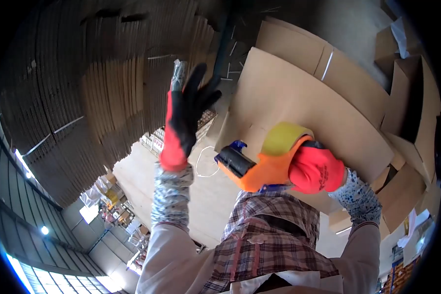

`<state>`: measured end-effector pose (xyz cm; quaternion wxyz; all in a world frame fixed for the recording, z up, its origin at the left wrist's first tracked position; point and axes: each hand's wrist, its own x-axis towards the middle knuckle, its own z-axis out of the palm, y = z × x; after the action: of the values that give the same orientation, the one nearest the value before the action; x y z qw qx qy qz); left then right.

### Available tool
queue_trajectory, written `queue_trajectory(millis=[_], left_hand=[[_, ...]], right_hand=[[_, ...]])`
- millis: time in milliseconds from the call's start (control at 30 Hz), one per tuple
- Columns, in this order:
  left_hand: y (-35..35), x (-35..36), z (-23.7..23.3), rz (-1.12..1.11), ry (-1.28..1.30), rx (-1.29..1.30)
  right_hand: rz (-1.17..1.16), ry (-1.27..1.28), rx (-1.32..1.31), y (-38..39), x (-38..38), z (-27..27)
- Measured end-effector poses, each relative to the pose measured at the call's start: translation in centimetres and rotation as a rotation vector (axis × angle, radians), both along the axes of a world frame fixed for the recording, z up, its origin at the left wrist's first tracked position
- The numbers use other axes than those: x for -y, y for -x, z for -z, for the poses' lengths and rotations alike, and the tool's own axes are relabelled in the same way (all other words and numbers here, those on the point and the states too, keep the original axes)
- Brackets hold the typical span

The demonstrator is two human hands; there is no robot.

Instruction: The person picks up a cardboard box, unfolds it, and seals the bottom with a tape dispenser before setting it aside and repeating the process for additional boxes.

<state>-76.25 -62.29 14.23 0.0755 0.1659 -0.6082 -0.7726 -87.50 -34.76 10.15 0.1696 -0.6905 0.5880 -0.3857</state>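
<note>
My right hand point(316, 169), in a red glove, is closed round the handle of an orange tape dispenser point(267, 171). A wide yellow tape roll point(283, 138) sits on the dispenser, with a black roller at its left end. Beneath and behind it lies a large brown cardboard piece point(299, 93). Off to the left, my left hand point(188, 108), in a red and black glove, is raised with its fingers apart and holds nothing. Its fingertips are near a stack of cardboard edges point(117, 93).
More cardboard point(348, 68) lies behind the large piece. Open cardboard boxes point(406, 108) stand at the right. Shelves and goods point(125, 215) are far off at the lower left. A white loop of strap point(206, 164) lies on the floor.
</note>
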Motion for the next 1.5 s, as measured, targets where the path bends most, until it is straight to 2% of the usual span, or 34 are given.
queue_trajectory(millis=[33,67,100,200,233,300,333,367,400,433,467,500,533,567,600,633,667,733,800,867,933,1000,1033,1067,1133,1167,1200,1233,1267,1300,1333,1400,1433,1500], left_hand=[[0.1,-0.1,-1.7,0.12,0.136,-0.027],[-0.7,0.8,-3.2,0.357,0.261,0.097],[0.0,0.7,-4.9,0.615,0.426,0.076],[1.5,0.6,-7.1,0.993,0.568,0.004],[1.3,0.5,-7.3,0.954,0.496,-0.036],[0.5,-0.3,-7.2,0.875,0.277,-0.081],[-0.3,-0.9,-6.7,0.855,0.168,-0.101],[-1.4,-1.3,-6.6,0.704,0.043,0.021],[-2.7,-1.3,-5.6,0.41,-0.071,0.074],[-4.0,-1.3,-4.6,0.11,-0.17,0.082],[-4.6,0.5,-3.0,-0.155,-0.143,0.104],[-5.3,2.2,-1.4,-0.417,-0.096,0.125],[-5.0,5.3,0.2,-0.509,0.065,0.222],[-5.4,5.9,3.8,-0.464,0.804,0.238],[-5.6,5.8,7.5,-0.364,1.538,0.231],[-4.9,5.6,9.6,-0.26,1.52,0.374],[-4.5,5.3,11.5,-0.156,1.496,0.52],[-6.4,4.2,18.1,-0.105,1.392,0.567],[-8.3,2.9,24.9,-0.001,1.205,0.621],[-8.3,2.1,24.1,0.05,1.108,0.644],[-5.8,3.3,17.6,-0.042,0.804,1.162],[-6.2,3.2,12.6,-0.036,0.379,0.413],[-8.1,3.0,13.7,0.1,0.511,0.196],[-4.4,-2.1,8.5,0.041,0.473,0.57],[-3.3,-3.6,8.4,-0.093,0.519,0.492],[-3.0,-3.0,8.9,-0.068,0.414,0.505],[-3.3,-3.3,8.7,-0.098,0.477,0.539],[-5.1,-2.0,11.7,-0.114,0.563,0.443],[-4.4,-2.4,10.7,-0.096,0.696,0.529],[-4.8,-1.9,11.3,-0.104,0.685,0.51],[-4.5,-1.9,10.6,-0.075,0.694,0.515],[-4.5,-2.1,10.7,-0.098,0.679,0.575],[-4.5,-2.0,10.8,-0.083,0.593,0.575],[-4.8,-1.7,11.3,-0.064,0.638,0.588]], right_hand=[[0.035,0.02,-0.033,-0.5,-0.3,0.0],[0.073,0.04,-0.068,-0.9,-0.3,0.0],[0.072,0.045,-0.156,-0.6,-0.1,-0.6],[0.038,0.003,-0.08,0.2,-0.2,-0.8],[0.04,-0.003,-0.078,0.1,-0.3,-1.0],[0.027,-0.03,0.147,-0.5,-0.2,-1.7],[0.03,-0.034,0.152,-0.5,0.0,-2.5],[-0.094,-0.094,0.307,-0.2,0.1,-3.5],[-0.225,-0.154,0.462,0.2,0.1,-4.6],[-0.249,-0.193,0.543,1.0,-0.5,-5.5],[-0.203,-0.226,0.715,1.8,-2.2,-5.3],[-0.034,-0.163,0.445,1.8,-3.0,-5.5],[0.041,-0.128,0.304,1.5,-2.9,-5.5],[0.122,-0.097,0.164,1.3,-2.8,-5.6],[0.256,-0.31,0.327,0.2,-1.5,-5.3],[0.391,-0.526,0.492,-0.7,-0.6,-5.0],[0.391,-0.533,0.491,-1.3,0.0,-4.3],[0.445,-0.427,0.399,-2.0,0.6,-3.7],[0.463,-0.473,0.369,-1.8,0.6,-4.4],[0.467,-0.451,0.371,-2.0,0.4,-4.5],[0.488,-0.481,0.367,-2.0,0.2,-4.7],[0.477,-0.519,0.461,-2.1,0.1,-4.1],[0.472,-0.511,0.457,-2.3,0.4,-4.0],[0.489,-0.523,0.465,-2.8,1.4,-3.9],[0.431,-0.55,0.498,-2.6,1.3,-3.9],[0.464,-0.584,0.502,-2.1,-0.5,-4.2],[0.387,-0.641,0.585,-1.6,-2.9,-4.8],[0.315,-0.693,0.671,-1.2,-5.4,-5.7],[0.31,-0.815,0.773,-0.2,-9.9,-6.4],[0.292,-0.93,0.871,0.9,-15.5,-7.4],[0.424,-1.155,0.886,1.7,-19.8,-9.7],[0.745,-1.307,0.813,1.6,-29.4,-11.5],[0.815,-1.28,0.682,1.2,-30.3,-11.9],[0.955,-1.257,0.694,-0.4,-28.6,-8.5]])
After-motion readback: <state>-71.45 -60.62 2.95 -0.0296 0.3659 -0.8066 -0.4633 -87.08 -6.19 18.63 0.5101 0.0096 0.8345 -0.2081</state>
